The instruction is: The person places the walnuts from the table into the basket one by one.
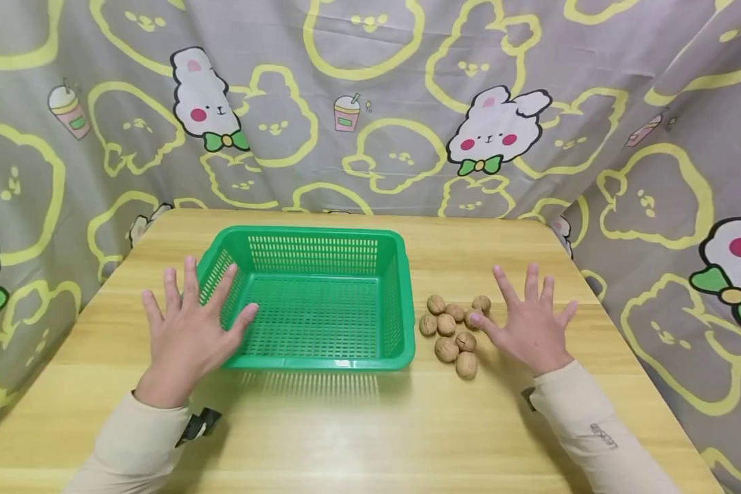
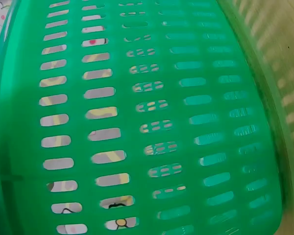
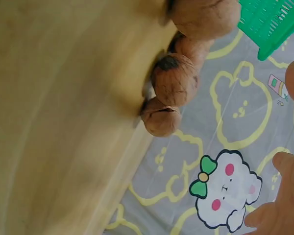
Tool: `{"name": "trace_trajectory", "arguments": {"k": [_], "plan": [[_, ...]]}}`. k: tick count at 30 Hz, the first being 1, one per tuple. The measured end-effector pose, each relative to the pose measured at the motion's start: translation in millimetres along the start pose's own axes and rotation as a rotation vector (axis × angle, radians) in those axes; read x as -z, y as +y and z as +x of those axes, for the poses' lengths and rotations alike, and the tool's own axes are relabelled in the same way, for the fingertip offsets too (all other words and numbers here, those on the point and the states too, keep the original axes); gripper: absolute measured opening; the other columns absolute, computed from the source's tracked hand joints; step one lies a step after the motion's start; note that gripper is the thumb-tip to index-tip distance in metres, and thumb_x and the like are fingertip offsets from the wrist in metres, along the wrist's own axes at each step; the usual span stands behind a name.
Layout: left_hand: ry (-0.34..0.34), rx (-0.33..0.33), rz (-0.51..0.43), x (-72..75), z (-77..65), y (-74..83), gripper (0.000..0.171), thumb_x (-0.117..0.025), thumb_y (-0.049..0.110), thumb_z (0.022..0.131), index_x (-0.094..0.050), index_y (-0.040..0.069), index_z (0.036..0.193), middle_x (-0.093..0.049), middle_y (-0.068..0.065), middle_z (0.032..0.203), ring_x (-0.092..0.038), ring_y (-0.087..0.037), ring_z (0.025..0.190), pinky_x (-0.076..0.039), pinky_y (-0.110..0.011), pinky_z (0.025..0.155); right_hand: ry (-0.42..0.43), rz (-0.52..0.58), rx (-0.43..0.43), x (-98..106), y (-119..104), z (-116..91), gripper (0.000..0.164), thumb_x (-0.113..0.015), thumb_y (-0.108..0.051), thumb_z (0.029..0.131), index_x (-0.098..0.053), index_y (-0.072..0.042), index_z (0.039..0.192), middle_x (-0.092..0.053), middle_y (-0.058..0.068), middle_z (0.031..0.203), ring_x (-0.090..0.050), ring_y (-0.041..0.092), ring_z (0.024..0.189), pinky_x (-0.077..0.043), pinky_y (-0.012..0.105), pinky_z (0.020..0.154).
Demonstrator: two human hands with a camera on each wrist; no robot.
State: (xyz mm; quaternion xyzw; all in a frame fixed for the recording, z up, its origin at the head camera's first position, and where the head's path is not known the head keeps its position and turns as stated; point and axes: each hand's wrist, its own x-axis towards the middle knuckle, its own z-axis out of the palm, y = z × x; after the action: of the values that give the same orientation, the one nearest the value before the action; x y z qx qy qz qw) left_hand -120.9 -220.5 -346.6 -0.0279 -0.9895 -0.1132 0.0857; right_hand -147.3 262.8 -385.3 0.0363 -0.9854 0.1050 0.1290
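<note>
A green plastic basket (image 1: 315, 363) with slotted walls sits on the table, nothing inside it. To its right lies a loose cluster of several walnuts (image 1: 447, 350). My left hand (image 1: 191, 336), fingers spread, is at the basket's left side and overlaps its near left corner in the head view. The slotted wall of the basket (image 2: 103, 142) fills the left wrist view. My right hand (image 1: 531, 333) is spread just right of the walnuts, its thumb overlapping one of them. In the right wrist view, walnuts (image 3: 175, 81) appear close by, with fingers (image 3: 284, 186) at the right edge. Neither hand holds anything.
The wooden table (image 1: 358, 439) ends at a grey curtain (image 1: 401, 89) printed with bears and rabbits, which hangs behind it and along both sides. Each wrist has a dark strap (image 1: 199, 425) below the sleeve cuff.
</note>
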Motion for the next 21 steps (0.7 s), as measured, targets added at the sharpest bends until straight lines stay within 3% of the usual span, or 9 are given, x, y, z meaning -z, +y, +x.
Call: {"name": "trace_trajectory", "arguments": {"k": [9, 21], "plan": [[-0.016, -0.03, -0.014, -7.5, 6.9, -0.7, 0.074, -0.031, 0.066, 0.095, -0.014, 0.027, 0.156, 0.02, -0.021, 0.156, 0.026, -0.043, 0.137, 0.027, -0.065, 0.099, -0.015, -0.012, -0.007, -3.0, 3.3, -2.2, 0.091, -0.055, -0.07, 0.083, -0.017, -0.03, 0.156, -0.003, 0.034, 0.154, -0.007, 0.061, 0.136, 0.004, 0.087, 0.088], [-0.023, -0.044, -0.03, -6.0, 5.7, 1.1, 0.073, -0.03, 0.066, 0.096, -0.012, 0.028, 0.156, 0.021, -0.019, 0.156, 0.027, -0.042, 0.137, 0.026, -0.065, 0.1, -0.028, -0.001, -0.001, -2.1, 8.4, 0.9, 0.091, -0.057, -0.067, 0.085, -0.017, -0.026, 0.156, -0.003, 0.035, 0.154, -0.011, 0.06, 0.136, -0.001, 0.085, 0.092]]}}
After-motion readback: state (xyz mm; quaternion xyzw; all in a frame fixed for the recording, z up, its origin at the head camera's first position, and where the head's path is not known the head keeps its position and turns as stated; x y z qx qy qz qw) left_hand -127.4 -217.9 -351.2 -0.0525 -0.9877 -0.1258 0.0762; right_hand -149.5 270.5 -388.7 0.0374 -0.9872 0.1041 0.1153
